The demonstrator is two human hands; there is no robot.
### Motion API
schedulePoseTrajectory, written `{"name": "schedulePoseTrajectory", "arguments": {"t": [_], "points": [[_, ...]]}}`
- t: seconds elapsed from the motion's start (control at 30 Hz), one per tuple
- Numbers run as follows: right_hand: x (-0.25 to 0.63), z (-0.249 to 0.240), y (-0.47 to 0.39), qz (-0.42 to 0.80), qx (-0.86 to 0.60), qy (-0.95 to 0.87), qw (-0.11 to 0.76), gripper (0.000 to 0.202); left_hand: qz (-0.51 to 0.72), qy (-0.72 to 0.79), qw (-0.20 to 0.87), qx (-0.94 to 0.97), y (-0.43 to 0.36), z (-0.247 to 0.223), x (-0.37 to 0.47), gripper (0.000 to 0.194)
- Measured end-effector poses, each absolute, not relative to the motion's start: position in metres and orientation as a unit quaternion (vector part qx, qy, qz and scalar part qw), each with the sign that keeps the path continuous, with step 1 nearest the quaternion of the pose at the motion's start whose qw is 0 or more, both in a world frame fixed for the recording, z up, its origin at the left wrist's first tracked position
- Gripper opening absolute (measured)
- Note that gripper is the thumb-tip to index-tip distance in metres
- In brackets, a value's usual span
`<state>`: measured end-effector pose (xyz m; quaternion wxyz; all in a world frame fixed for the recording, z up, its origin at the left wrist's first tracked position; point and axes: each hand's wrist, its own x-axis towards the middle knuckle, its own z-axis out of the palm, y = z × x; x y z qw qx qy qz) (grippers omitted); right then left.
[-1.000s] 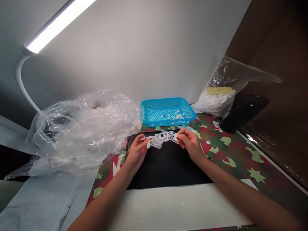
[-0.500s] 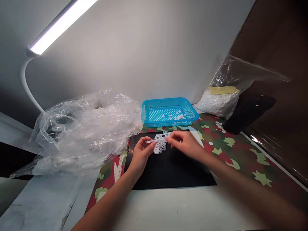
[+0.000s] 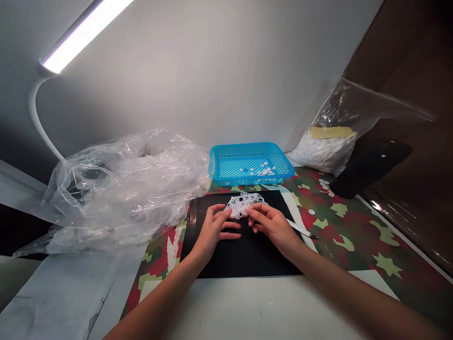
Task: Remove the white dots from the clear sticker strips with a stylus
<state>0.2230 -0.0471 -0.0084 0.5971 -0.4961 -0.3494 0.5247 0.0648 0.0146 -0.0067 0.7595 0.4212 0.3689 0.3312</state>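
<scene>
A cluster of white plastic rings point(image 3: 244, 203) lies on a black mat point(image 3: 215, 262) in front of me. My left hand point(image 3: 215, 229) is at the near left of the cluster, thumb and index tips by its edge, the other fingers stretched out and apart. On the right side, my right hand point(image 3: 271, 226) has its thumb and index finger drawn together at the rings' edge; whatever sits between the tips is too small to make out. Beside that hand lies a white pen-like tool point(image 3: 300, 228) with a dark tip.
Behind the mat stands a blue basket point(image 3: 215, 163) with several small white discs point(image 3: 267, 171). A large clear plastic bag point(image 3: 130, 189) is at left, a bag of white pieces point(image 3: 322, 153) at back right, next to a dark object point(image 3: 368, 165). A lamp point(image 3: 85, 35) shines above.
Both hands have come down closer to the near edge of the ring cluster. My left hand's lower fingers have spread. The pen-like tool now shows beside my right hand.
</scene>
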Motion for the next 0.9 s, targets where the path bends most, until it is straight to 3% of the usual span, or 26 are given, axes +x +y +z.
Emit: {"name": "schedulePoseTrajectory", "arguments": {"t": [0.1,0.23,0.5,0.77,0.9], "points": [[0.229,-0.007,-0.047,0.484,-0.506,-0.359,0.617,0.028,0.224,0.349,0.803,0.427,0.010,-0.003,0.064,0.045],[0.231,-0.002,-0.049,0.444,-0.518,-0.395,0.615,0.028,0.029,0.253,0.864,0.434,0.003,0.000,0.064,0.069],[0.225,0.007,-0.058,0.374,-0.544,-0.477,0.580,0.017,0.274,0.278,0.807,0.444,0.004,-0.004,0.065,0.027],[0.219,0.002,-0.065,0.247,-0.592,-0.541,0.544,0.015,0.317,0.320,0.767,0.456,0.007,-0.005,0.066,0.021],[0.216,0.002,-0.068,0.256,-0.580,-0.585,0.506,0.016,0.309,0.322,0.764,0.465,0.005,-0.006,0.066,0.021]]}}
